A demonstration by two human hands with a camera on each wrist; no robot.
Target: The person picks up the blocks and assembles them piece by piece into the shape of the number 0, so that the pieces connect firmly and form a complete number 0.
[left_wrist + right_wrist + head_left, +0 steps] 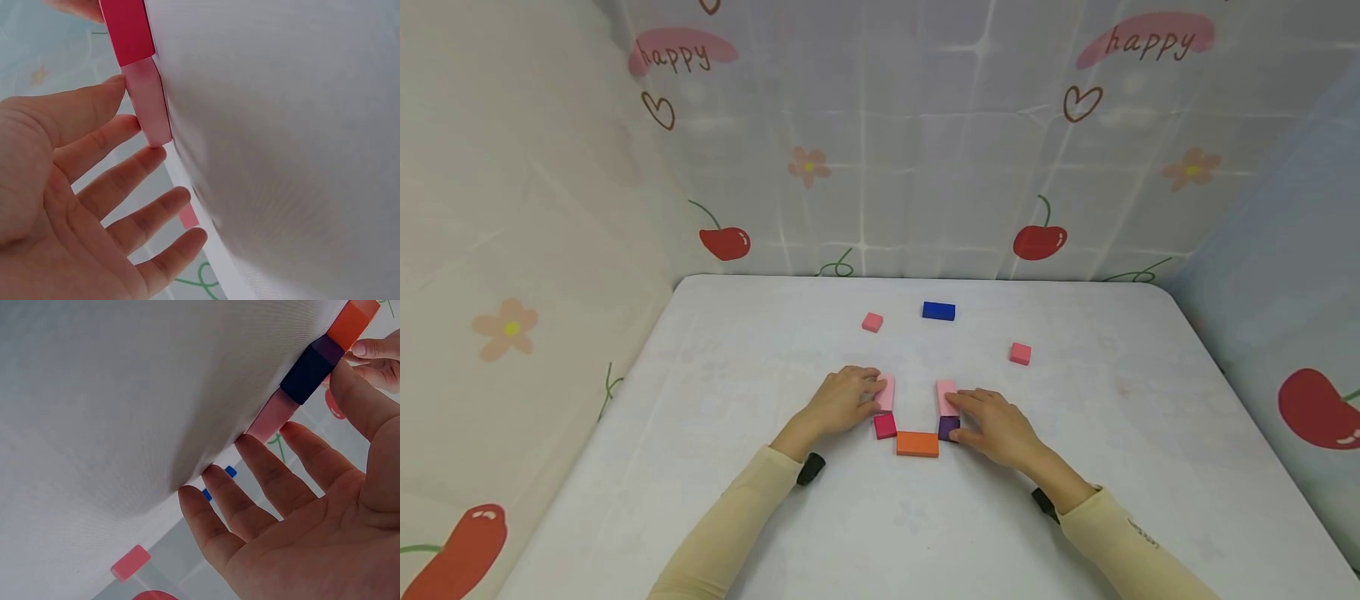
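Note:
My left hand (842, 398) has its fingers spread, with fingertips on the left pink block (887, 394); in the left wrist view the thumb meets its side near the crimson block (128, 31). That crimson block sits at the pink one's near end. Across from it, my right hand (1000, 427) touches the right pink block (944, 398) with extended fingers. Its thumb is at the dark purple block (948, 428), which adjoins the pink block's near end. An orange block (917, 444) lies crosswise between crimson and purple, forming a U shape open at the far side.
Farther back on the white table (760, 333) lie a blue block (938, 311) and a small coral block (872, 322). Another coral block (1020, 354) is to the right. Printed curtains (910, 167) surround the table's back and sides.

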